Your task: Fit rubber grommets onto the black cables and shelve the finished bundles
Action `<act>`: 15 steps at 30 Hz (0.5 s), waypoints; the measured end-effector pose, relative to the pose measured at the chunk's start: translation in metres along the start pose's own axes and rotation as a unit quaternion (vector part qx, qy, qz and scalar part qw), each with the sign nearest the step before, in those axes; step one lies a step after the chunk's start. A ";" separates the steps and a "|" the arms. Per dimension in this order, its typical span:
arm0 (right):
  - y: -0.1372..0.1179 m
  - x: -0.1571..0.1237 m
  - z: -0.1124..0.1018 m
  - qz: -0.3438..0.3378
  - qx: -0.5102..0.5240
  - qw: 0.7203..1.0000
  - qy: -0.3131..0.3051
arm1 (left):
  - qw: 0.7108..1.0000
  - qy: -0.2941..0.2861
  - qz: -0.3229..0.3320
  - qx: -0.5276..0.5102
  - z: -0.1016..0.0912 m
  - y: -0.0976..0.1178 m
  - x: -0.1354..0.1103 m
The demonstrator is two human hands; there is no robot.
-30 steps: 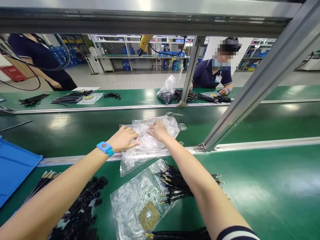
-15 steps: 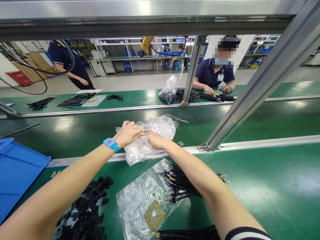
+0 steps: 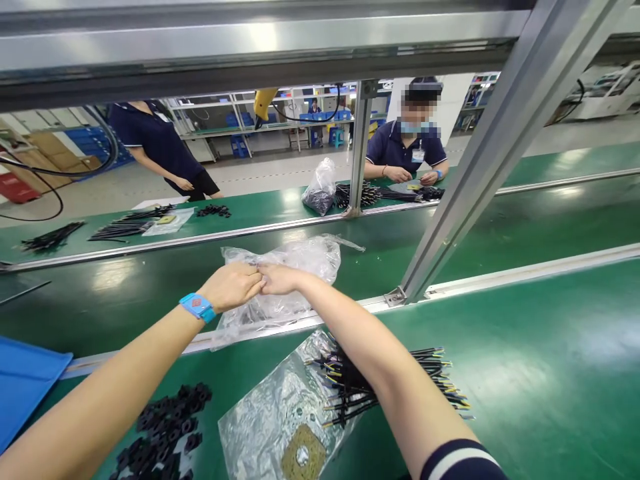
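Note:
A crumpled clear plastic bag [image 3: 313, 263] lies across the metal strip and the dark green surface behind it. My left hand [image 3: 233, 285], with a blue band at the wrist, is closed on the bag's near side. Right beside it, fingertips touching, my right hand [image 3: 280, 279] is closed on the same plastic. The exact pinch is hidden by my knuckles. Below my right forearm lie black cables [image 3: 430, 367] with stripped coloured wire ends. A flat clear bag [image 3: 260, 413] sits next to them, with a yellowish square pad [image 3: 304, 455] on it.
Small black parts [image 3: 173, 427] are heaped below my left forearm, and a blue bin [image 3: 30, 380] stands at far left. A metal post [image 3: 465, 153] rises at right. Across the bench, a co-worker [image 3: 407, 150] sits near cables and a filled bag [image 3: 320, 190]; another person stands at left.
The view has turned somewhat to the right, so most things sit further left. Both hands stay together on the bag, whose left part is more spread out. The standing person's pose has shifted.

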State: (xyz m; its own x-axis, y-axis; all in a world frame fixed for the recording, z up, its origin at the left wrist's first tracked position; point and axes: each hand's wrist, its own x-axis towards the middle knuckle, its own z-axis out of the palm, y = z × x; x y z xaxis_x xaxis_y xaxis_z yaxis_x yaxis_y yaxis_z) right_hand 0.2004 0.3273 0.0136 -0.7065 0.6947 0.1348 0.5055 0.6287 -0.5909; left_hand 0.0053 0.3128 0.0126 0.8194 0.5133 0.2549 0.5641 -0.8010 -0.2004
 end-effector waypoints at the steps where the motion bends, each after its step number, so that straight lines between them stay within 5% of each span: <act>1: 0.002 -0.004 -0.012 0.000 0.004 1.000 0.009 | 1.000 -0.007 -0.001 0.007 0.000 -0.005 -0.004; 3: 0.015 -0.020 -0.041 0.025 0.001 0.997 0.066 | 0.999 -0.026 -0.009 0.023 0.002 -0.008 -0.008; 6: 0.046 -0.056 -0.081 0.162 -0.057 0.960 0.221 | 0.997 -0.057 -0.028 0.038 0.004 -0.003 -0.005; 11: 0.067 -0.080 -0.098 0.253 -0.141 0.954 0.079 | 0.995 -0.091 -0.005 0.036 0.007 0.004 0.005; 15: 0.031 -0.046 -0.067 0.212 -0.178 0.954 0.119 | 0.995 -0.075 0.046 0.043 0.011 0.006 0.013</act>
State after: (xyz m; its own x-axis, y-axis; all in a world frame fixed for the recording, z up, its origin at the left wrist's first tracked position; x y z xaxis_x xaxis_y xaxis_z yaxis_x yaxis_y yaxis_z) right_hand 0.2824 0.3382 0.0425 -0.2906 0.9458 0.1453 0.8868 0.3232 -0.3302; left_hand 0.0203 0.3184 0.0043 0.8700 0.4849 0.0888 0.4877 -0.8203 -0.2987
